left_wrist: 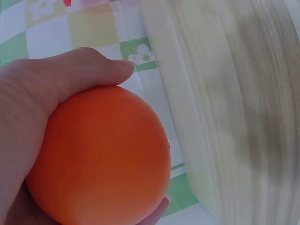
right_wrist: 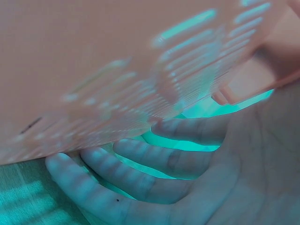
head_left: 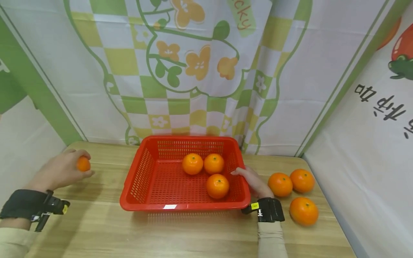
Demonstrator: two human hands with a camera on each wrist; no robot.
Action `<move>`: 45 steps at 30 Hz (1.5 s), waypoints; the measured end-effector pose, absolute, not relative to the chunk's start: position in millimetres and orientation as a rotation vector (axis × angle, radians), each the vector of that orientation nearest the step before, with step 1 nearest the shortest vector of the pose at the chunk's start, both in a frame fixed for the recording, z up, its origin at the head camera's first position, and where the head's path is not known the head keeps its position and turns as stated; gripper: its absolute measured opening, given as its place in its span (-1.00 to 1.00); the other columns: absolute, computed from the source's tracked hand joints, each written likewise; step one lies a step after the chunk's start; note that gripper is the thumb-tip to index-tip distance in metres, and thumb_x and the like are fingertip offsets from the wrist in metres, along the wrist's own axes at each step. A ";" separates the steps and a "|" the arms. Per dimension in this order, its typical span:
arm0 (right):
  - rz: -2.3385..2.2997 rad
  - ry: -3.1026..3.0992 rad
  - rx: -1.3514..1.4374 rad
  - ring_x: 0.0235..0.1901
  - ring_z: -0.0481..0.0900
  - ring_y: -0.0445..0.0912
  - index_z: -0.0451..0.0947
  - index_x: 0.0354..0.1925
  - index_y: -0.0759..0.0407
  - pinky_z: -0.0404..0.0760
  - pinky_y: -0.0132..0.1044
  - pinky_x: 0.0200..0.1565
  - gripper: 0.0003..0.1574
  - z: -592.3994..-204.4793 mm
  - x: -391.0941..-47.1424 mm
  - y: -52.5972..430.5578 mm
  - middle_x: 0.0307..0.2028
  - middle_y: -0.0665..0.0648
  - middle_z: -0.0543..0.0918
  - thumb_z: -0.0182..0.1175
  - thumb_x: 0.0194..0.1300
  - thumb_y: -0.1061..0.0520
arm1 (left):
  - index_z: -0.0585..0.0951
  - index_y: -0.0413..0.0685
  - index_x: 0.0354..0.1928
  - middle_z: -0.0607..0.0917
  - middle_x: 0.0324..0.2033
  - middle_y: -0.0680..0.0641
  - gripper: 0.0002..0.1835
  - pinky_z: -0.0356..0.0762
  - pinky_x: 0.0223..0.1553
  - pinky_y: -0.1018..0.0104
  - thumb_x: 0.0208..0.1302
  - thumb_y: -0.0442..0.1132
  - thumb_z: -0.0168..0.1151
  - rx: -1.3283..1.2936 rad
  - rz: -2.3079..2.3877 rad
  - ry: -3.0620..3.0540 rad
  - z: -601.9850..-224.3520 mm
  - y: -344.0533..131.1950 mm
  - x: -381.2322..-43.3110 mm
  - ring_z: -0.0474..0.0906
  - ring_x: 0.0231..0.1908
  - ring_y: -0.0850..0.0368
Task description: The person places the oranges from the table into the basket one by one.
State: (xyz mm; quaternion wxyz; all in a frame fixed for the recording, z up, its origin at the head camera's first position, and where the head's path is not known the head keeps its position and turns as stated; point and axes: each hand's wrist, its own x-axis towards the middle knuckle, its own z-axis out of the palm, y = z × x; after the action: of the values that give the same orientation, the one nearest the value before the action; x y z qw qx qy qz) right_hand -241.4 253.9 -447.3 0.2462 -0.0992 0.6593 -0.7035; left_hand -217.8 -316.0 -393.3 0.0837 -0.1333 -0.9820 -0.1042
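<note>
At the table's left side, my left hand (head_left: pixel 61 171) grips an orange (head_left: pixel 83 163). In the left wrist view the thumb lies along the top of that orange (left_wrist: pixel 103 159), and a fingertip shows below it. A red plastic basket (head_left: pixel 206 206) with slotted walls stands mid-table, holding three oranges (head_left: pixel 217 186) in its right half. My right hand (head_left: pixel 253 182) holds the basket's right side, thumb over the rim. The right wrist view has the fingers (right_wrist: pixel 159 157) spread low against the outer wall.
Three more oranges (head_left: pixel 304 211) sit at the right end of the wooden table (head_left: pixel 193 236), close to my right wrist. A patterned curtain (head_left: pixel 206 107) hangs behind the basket. White cloth walls (head_left: pixel 364 150) flank both sides.
</note>
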 end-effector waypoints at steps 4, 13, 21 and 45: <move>-1.924 1.798 -0.274 -0.03 0.53 0.19 0.07 0.29 0.44 0.58 0.09 -0.08 -0.32 -445.4 -241.3 254.1 0.18 0.56 0.31 -0.07 0.29 0.16 | 0.54 -0.26 -0.17 0.51 -0.33 -0.27 -0.39 0.39 -0.61 0.20 -0.13 0.07 0.47 -0.404 -0.308 -2.931 -389.1 -313.6 -217.6 0.40 -0.53 0.01; -1.910 1.811 -0.284 -0.04 0.54 0.17 0.09 0.30 0.41 0.58 0.08 -0.09 -0.31 -447.1 -242.6 255.4 0.19 0.52 0.34 -0.04 0.29 0.14 | 0.55 -0.24 -0.19 0.50 -0.22 -0.31 -0.47 0.48 -0.51 0.06 -0.13 -0.02 0.48 -0.451 -0.304 -2.901 -382.5 -305.7 -217.6 0.45 -0.43 -0.07; -1.905 1.824 -0.283 -0.04 0.54 0.17 0.11 0.30 0.40 0.57 0.10 -0.08 -0.32 -448.3 -241.2 254.3 0.18 0.53 0.35 -0.04 0.29 0.14 | 0.56 -0.25 -0.21 0.54 -0.25 -0.35 -0.50 0.51 -0.49 0.02 -0.16 -0.08 0.50 -0.522 -0.293 -2.846 -377.9 -295.3 -219.9 0.44 -0.36 -0.14; -1.905 1.835 -0.282 -0.04 0.54 0.19 0.09 0.32 0.39 0.57 0.10 -0.09 -0.31 -446.2 -240.7 255.2 0.19 0.51 0.35 -0.05 0.30 0.13 | 0.57 -0.14 -0.17 0.60 -0.33 -0.15 -0.51 0.46 -0.59 0.16 -0.15 -0.06 0.47 -0.595 -0.223 -2.796 -348.5 -252.2 -214.3 0.45 -0.55 0.07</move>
State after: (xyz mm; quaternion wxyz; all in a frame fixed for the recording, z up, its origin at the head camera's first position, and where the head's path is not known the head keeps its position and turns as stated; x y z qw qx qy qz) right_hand -240.7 255.2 -446.2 0.2386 -0.1031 0.6699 -0.6954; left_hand -214.3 -252.2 -348.5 0.1365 -0.2055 -0.9660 -0.0769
